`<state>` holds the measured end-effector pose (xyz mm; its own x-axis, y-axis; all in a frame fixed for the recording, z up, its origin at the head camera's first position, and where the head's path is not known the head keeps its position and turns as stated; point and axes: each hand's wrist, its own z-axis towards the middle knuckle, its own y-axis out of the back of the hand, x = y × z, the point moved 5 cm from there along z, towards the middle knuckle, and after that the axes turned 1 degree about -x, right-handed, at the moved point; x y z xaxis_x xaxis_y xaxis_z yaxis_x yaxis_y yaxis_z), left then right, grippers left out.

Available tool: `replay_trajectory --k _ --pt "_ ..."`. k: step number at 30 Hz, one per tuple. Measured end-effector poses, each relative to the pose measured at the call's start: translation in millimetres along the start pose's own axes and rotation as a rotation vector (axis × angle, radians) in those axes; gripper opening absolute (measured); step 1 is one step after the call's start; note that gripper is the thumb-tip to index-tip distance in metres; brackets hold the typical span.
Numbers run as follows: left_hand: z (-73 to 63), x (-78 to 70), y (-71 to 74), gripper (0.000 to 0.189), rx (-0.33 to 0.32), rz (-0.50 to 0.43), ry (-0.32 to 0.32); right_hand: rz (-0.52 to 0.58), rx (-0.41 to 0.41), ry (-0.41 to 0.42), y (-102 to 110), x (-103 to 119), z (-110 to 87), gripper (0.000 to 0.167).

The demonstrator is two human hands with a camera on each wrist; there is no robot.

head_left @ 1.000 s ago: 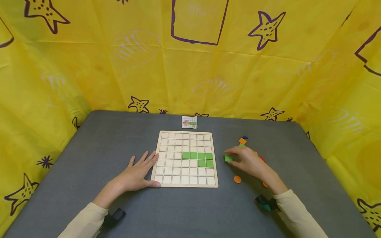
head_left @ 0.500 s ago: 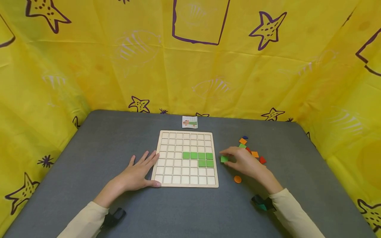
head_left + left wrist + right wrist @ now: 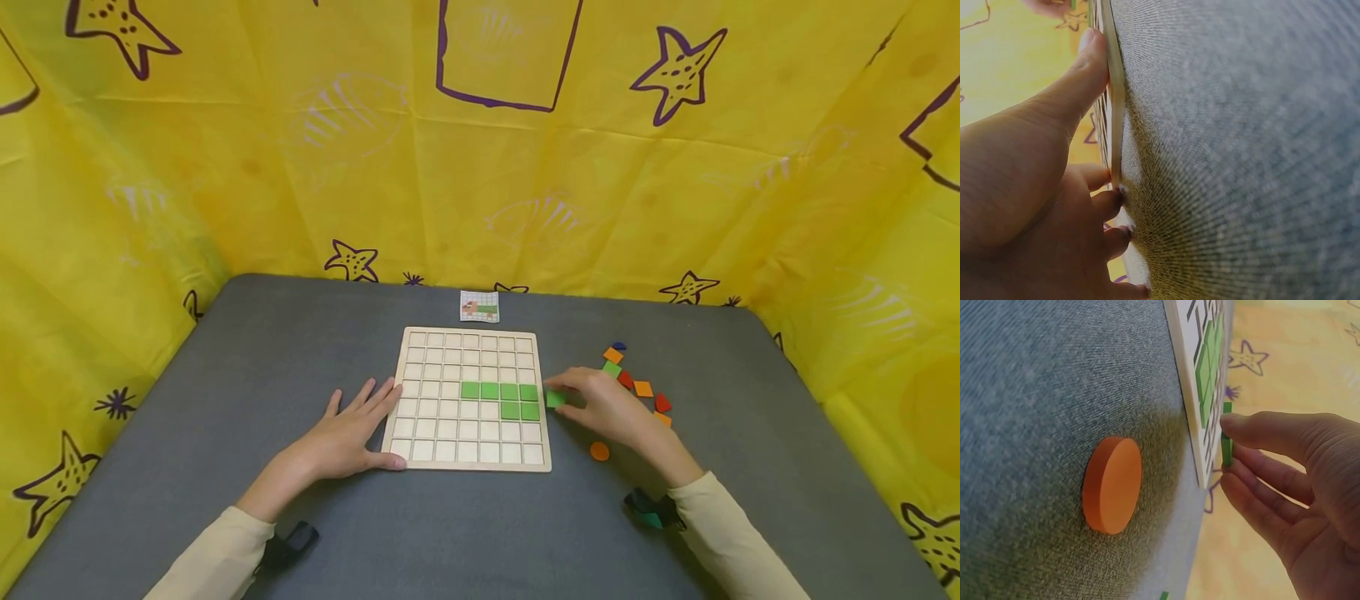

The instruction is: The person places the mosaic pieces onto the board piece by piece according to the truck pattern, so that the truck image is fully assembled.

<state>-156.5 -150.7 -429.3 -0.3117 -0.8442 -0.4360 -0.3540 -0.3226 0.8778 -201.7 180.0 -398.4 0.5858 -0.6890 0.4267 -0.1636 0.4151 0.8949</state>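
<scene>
A wooden grid board (image 3: pixel 442 429) lies on the grey table, with several green square tiles (image 3: pixel 489 391) set in its cells at the right. My left hand (image 3: pixel 341 437) rests along the board's left edge, fingers spread and thumb at the near corner. In the left wrist view the thumb (image 3: pixel 1088 65) lies on the board's rim. Just off the board's right edge, my right hand (image 3: pixel 603 404) pinches one green square tile (image 3: pixel 555 399) between thumb and fingers. The right wrist view shows this tile (image 3: pixel 1227 434) held on edge, above the table.
Right of the board lie loose pieces: an orange disc (image 3: pixel 599 451), orange squares (image 3: pixel 643 389), red pieces (image 3: pixel 662 403), a green square (image 3: pixel 611 368) and a dark blue piece (image 3: pixel 618 346). A small pattern card (image 3: pixel 479 307) lies behind the board. Yellow cloth (image 3: pixel 480 183) surrounds the table.
My right hand has moved left with the green tile, from among the loose pieces to the board's right edge. The left hand has stayed in place.
</scene>
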Motion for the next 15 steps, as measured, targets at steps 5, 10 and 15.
replay_trajectory --k 5,10,15 --pt "-0.2 0.6 0.5 0.107 -0.001 0.001 -0.004 -0.009 -0.003 0.025 -1.7 3.0 2.3 0.036" --pt "-0.2 0.7 0.6 0.108 -0.004 -0.008 -0.009 -0.020 -0.010 0.064 -4.6 7.3 5.2 0.035" --pt "0.1 0.9 0.6 0.107 -0.003 -0.007 -0.009 -0.015 -0.004 0.076 -8.6 10.3 7.8 0.033"
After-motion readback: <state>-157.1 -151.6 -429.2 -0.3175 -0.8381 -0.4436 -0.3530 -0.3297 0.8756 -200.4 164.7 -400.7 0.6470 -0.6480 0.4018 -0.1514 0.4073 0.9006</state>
